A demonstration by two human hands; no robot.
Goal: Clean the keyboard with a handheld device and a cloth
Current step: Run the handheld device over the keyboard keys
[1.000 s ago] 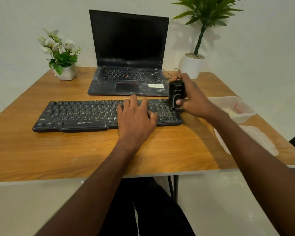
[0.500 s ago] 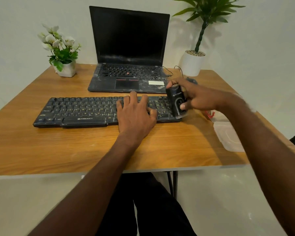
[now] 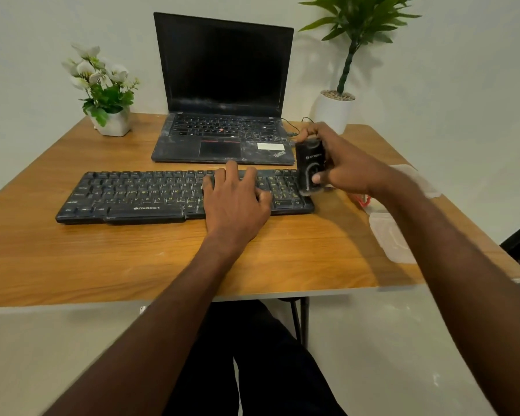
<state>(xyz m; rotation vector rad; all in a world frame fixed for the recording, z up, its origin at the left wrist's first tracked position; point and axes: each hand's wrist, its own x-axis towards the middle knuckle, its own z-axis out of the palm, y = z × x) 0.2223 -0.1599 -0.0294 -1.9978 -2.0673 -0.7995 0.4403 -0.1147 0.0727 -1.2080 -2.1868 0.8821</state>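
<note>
Honestly, from my end the handheld device (image 3: 310,168) looks light, rigid and slick, so my right hand (image 3: 345,166) wraps its midsection at the keyboard (image 3: 138,195)'s right end, while my left hand (image 3: 237,199) presses flat on the keys.

wooden table (image 3: 297,259) carries keyboard (image 3: 138,196), laptop (image 3: 222,136), two potted plants, plastic lid (image 3: 391,238).

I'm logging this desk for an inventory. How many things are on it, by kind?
Keyboards: 1, the black keyboard
Laptops: 1, the laptop
Potted plants: 2, the flower pot and the leafy plant
Handheld devices: 1, the handheld device
Clear plastic containers: at least 1, the container
Total: 6
</note>
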